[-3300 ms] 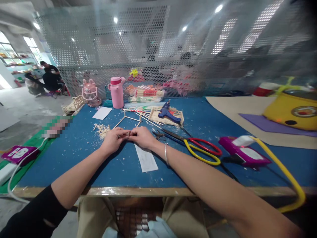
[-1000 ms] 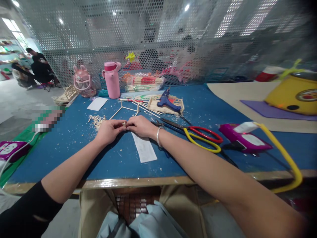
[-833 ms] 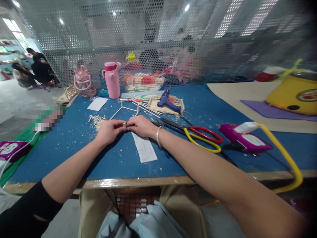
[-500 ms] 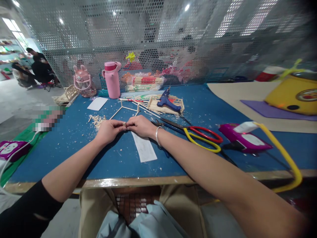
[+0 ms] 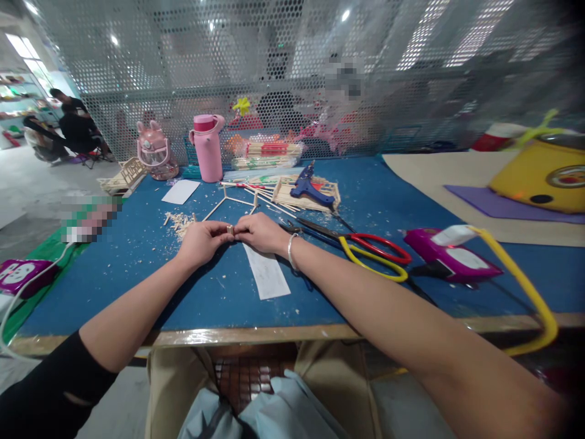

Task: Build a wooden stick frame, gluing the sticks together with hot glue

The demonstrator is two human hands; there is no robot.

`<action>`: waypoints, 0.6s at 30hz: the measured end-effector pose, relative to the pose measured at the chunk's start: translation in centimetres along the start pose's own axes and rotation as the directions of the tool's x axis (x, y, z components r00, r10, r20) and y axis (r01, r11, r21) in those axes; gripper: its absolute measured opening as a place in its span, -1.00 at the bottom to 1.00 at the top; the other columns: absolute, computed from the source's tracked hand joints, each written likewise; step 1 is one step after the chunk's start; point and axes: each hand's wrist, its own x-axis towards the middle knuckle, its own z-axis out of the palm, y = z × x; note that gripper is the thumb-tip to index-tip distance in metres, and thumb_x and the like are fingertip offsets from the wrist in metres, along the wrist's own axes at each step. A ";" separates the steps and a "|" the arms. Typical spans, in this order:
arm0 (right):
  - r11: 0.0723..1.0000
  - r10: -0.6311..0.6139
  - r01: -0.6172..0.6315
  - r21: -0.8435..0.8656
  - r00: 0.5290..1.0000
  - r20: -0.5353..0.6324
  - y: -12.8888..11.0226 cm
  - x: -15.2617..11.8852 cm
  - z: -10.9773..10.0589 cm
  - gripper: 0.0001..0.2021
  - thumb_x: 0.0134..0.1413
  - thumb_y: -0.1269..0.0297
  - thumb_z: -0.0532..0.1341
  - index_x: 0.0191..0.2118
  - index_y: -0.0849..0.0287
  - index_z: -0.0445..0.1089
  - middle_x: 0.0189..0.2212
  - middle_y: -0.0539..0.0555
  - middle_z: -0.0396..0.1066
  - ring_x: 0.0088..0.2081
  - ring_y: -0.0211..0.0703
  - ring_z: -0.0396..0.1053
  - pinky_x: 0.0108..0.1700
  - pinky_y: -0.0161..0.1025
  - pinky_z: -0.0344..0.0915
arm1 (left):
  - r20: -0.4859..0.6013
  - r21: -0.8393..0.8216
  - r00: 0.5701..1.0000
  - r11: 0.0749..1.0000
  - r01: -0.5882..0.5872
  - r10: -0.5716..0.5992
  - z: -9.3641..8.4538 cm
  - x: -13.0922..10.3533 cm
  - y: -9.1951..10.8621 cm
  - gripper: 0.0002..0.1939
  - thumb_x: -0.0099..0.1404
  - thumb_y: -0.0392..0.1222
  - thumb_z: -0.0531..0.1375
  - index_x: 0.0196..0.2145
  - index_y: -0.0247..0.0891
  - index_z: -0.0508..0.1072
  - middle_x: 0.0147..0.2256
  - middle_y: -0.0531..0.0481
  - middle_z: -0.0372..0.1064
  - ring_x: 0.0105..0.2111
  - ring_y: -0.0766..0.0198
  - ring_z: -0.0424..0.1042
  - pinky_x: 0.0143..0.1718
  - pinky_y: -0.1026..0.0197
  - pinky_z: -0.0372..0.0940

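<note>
My left hand [image 5: 201, 242] and my right hand [image 5: 261, 233] meet at the middle of the blue table, fingertips pinched together. Between them is a short wooden stick [image 5: 230, 230], standing upright at the near corner of a small stick frame. The frame's far side [image 5: 240, 200] shows beyond the hands, with short posts at its corners; the near side is mostly covered by my fingers. A white paper strip [image 5: 268, 274] lies partly under my right hand. Small stick offcuts [image 5: 178, 224] are heaped beyond my left hand.
Right of my hands lie scissors [image 5: 375, 256] with red and yellow handles and a purple power strip [image 5: 452, 256]. A blue glue gun [image 5: 311, 190] rests on a wooden stick panel [image 5: 283, 194]. A pink bottle [image 5: 208, 149] and a clear-pink cup [image 5: 156, 152] stand along the mesh screen.
</note>
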 end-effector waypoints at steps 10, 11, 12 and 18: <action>1.000 -0.012 0.012 -0.004 1.000 -0.007 0.0 0.0 0.0 -0.87 -0.01 0.49 0.18 -0.42 0.23 0.49 -0.45 0.03 0.42 -0.37 -0.29 0.31 -0.29 -0.38 0.13 | -0.028 0.290 0.973 0.934 -0.209 0.227 0.1 -0.4 0.0 -0.67 0.18 -0.27 0.14 -0.07 -0.18 0.43 -0.36 0.01 0.49 -0.41 0.30 0.41 -0.33 0.31 0.26; 1.000 -0.011 0.011 -0.002 1.000 -0.008 0.0 0.0 0.1 -0.87 -0.01 0.50 0.18 -0.42 0.23 0.49 -0.45 0.03 0.43 -0.37 -0.29 0.32 -0.28 -0.38 0.14 | -0.024 0.298 0.971 0.929 -0.220 0.238 0.1 -0.5 -0.1 -0.68 0.19 -0.26 0.14 -0.08 -0.17 0.43 -0.37 0.01 0.49 -0.41 0.30 0.41 -0.33 0.31 0.26; 1.000 -0.009 0.009 -0.003 1.000 -0.009 0.0 0.0 0.1 -0.87 -0.01 0.49 0.18 -0.42 0.24 0.49 -0.45 0.03 0.43 -0.37 -0.29 0.32 -0.28 -0.38 0.14 | -0.023 0.299 0.969 0.927 -0.227 0.245 0.1 -0.5 -0.1 -0.69 0.19 -0.26 0.13 -0.09 -0.17 0.44 -0.37 0.02 0.49 -0.41 0.31 0.41 -0.33 0.32 0.26; 0.999 -0.001 0.002 -0.039 1.000 0.006 -0.1 0.1 0.0 -0.88 -0.01 0.46 0.18 -0.40 0.25 0.49 -0.44 0.05 0.44 -0.37 -0.28 0.31 -0.29 -0.38 0.14 | -0.019 0.284 0.968 0.930 -0.234 0.250 0.3 -0.4 -0.2 -0.72 0.19 -0.26 0.13 -0.12 -0.17 0.46 -0.37 0.04 0.49 -0.41 0.31 0.41 -0.33 0.32 0.26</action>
